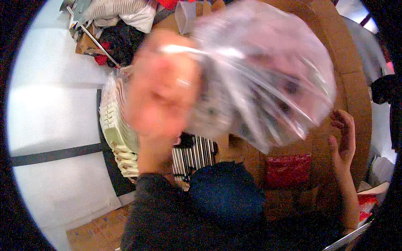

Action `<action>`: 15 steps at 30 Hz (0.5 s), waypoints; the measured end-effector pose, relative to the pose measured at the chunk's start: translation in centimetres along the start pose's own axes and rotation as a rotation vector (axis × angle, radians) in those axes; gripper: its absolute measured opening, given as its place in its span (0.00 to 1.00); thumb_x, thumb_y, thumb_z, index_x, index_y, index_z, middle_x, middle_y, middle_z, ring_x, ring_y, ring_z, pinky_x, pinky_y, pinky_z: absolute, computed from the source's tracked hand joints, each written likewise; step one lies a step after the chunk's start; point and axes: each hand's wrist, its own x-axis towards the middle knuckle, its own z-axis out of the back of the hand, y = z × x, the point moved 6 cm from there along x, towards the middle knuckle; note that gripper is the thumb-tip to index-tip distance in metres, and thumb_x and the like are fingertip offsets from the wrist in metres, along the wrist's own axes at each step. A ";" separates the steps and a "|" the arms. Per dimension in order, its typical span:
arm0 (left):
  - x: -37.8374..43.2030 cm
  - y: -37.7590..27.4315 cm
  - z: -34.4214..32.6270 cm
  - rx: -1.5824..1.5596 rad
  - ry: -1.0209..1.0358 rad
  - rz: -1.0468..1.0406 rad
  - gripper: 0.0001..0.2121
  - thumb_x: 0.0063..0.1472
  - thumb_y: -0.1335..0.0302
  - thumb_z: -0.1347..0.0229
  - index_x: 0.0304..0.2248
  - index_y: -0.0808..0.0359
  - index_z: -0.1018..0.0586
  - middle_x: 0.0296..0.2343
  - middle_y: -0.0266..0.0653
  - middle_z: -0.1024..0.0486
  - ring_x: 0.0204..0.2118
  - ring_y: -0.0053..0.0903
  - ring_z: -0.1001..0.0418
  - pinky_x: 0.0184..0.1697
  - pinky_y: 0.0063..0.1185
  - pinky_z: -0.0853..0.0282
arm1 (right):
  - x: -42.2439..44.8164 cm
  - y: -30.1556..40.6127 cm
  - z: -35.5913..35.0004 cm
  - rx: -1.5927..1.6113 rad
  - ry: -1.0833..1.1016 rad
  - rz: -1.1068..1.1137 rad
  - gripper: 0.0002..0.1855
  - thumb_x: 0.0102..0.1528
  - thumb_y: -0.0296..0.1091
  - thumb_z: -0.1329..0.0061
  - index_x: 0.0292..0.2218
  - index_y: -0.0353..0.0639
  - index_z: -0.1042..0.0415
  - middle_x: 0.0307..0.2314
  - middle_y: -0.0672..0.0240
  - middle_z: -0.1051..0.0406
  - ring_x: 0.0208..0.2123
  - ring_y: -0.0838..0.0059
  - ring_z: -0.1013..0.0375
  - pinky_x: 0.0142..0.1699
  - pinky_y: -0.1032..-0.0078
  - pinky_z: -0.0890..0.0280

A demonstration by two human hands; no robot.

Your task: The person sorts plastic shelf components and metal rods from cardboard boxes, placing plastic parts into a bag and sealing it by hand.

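Note:
My left hand (pixel 163 84), blurred by motion, is closed on the gathered end of a large clear plastic bag (pixel 267 62). The bag stretches out to the right at chest height; pinkish and dark shapes show through the film, too blurred to name. Just off the bag's lower right edge is my right hand (pixel 344 135), its fingers loosely curled and apart, with nothing in it. Beneath my left wrist lies a row of shiny metal rods or tubes (pixel 191 155) with dark ends. Left of that wrist stands a stack of pale packets in clear film (pixel 117 125).
Brown cardboard (pixel 348 91) covers the surface below, with a flat red packet (pixel 287 171) on it. Bags and a black bundle (pixel 122 40) are heaped at the upper left, where a thin metal rod (pixel 97 44) leans. A white wall or panel (pixel 53 116) borders the left.

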 end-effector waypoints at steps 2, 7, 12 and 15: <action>1.0 -3.7 1.8 -0.028 -0.061 -0.123 0.07 0.63 0.71 0.53 0.32 0.67 0.30 0.16 0.25 0.44 0.14 0.11 0.48 0.13 0.11 0.55 | -0.6 -0.1 0.3 -0.076 0.016 -0.098 0.23 0.55 0.27 0.53 0.52 0.35 0.38 0.50 0.60 0.37 0.52 0.67 0.37 0.55 0.70 0.42; 3.0 -7.1 10.9 0.393 -0.286 -0.276 0.06 0.60 0.73 0.47 0.32 0.68 0.26 0.19 0.25 0.37 0.16 0.09 0.47 0.17 0.10 0.53 | -1.4 -1.3 -0.9 -0.043 0.078 -0.172 0.14 0.55 0.21 0.55 0.45 0.35 0.32 0.42 0.62 0.32 0.47 0.70 0.32 0.53 0.74 0.39; 4.4 -4.8 19.4 0.442 -0.463 -0.228 0.03 0.57 0.78 0.44 0.31 0.66 0.24 0.20 0.26 0.34 0.17 0.09 0.45 0.20 0.12 0.50 | -1.6 -2.5 -1.7 0.006 0.125 -0.263 0.11 0.52 0.23 0.51 0.39 0.38 0.28 0.37 0.62 0.27 0.41 0.69 0.28 0.48 0.74 0.34; 5.5 -3.5 27.1 0.392 -0.494 -0.218 0.03 0.56 0.77 0.43 0.30 0.66 0.24 0.20 0.26 0.33 0.17 0.10 0.44 0.20 0.13 0.48 | -1.8 -3.0 -1.7 -0.042 0.142 -0.283 0.08 0.51 0.23 0.51 0.36 0.38 0.27 0.34 0.63 0.26 0.39 0.69 0.27 0.47 0.74 0.34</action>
